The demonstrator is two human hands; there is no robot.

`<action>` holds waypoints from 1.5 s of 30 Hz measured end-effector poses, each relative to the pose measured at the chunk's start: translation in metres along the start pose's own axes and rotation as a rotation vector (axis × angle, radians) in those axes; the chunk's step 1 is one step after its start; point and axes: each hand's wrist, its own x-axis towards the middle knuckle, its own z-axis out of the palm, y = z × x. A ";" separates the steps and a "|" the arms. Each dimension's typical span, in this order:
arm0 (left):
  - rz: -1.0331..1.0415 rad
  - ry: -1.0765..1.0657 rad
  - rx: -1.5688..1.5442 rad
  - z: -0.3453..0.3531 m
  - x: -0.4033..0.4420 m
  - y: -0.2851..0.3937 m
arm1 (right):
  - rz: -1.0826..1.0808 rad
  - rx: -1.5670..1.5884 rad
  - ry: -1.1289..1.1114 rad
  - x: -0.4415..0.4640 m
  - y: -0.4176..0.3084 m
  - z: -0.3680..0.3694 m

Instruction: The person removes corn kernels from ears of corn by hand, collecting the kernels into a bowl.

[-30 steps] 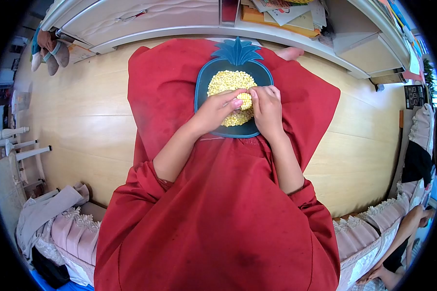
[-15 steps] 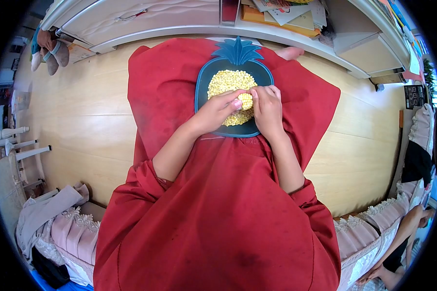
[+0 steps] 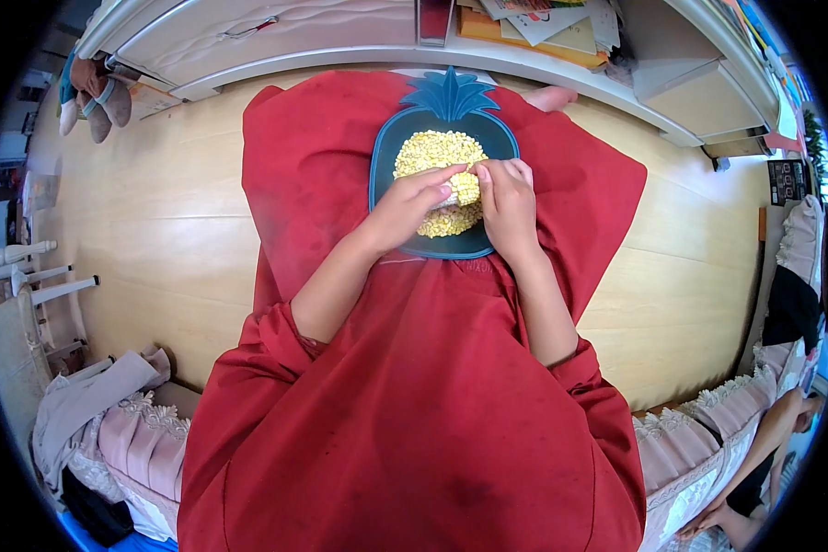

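Corn cob: the cob (image 3: 466, 189) lies between the two hands, above the lower middle of the kernel pile, in the upper center of the frame. Yellow kernels cover its right part; a pale strip shows beside the left thumb.
Left hand: the left hand (image 3: 401, 213) is clamped on the left part of the cob, thumb and index finger extended along it.
Right hand: the right hand (image 3: 511, 207) is at the right end of the cob, fingers curled, thumb against the kernels. Whether it grips or only presses cannot be told.
Hand spacing: close together at the cob; contact between the fingertips cannot be confirmed.
Loose kernels: a broad pile of kernels (image 3: 437, 147) covers the middle of the bowl.
Bowl: the dark teal bowl (image 3: 385, 147), with a leaf-shaped end (image 3: 451, 95) toward the top of the frame, rests on the red garment (image 3: 414, 396) across the lap.
Step in hand: judged to be detaching kernels from the cob by finger pressure.
Move requirement: a further push calls for a steady left hold, right thumb pressure at the kernel edge, and the cob within the bowl rim.
Surroundings: floor (image 3: 166, 239) at left; cabinet (image 3: 313, 37) along the top; another person's limbs (image 3: 764, 442) at lower right, well apart from the bowl.
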 end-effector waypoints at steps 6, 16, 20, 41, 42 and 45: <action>-0.036 0.010 0.018 0.002 -0.001 0.005 | 0.004 -0.009 -0.004 -0.001 0.001 0.001; 0.113 0.001 0.324 0.000 0.001 -0.001 | 0.016 -0.012 0.001 -0.001 0.000 0.001; 0.123 0.003 0.352 0.001 -0.001 0.002 | 0.012 -0.010 0.002 -0.001 0.000 0.000; -0.173 0.030 -0.147 -0.002 0.004 0.007 | 0.022 0.002 -0.020 -0.002 0.002 0.001; -0.174 0.027 -0.144 -0.002 0.006 0.007 | 0.021 -0.002 -0.021 -0.002 0.001 0.001; -0.189 0.041 0.018 0.003 0.008 0.006 | 0.012 -0.006 -0.019 -0.002 0.001 0.001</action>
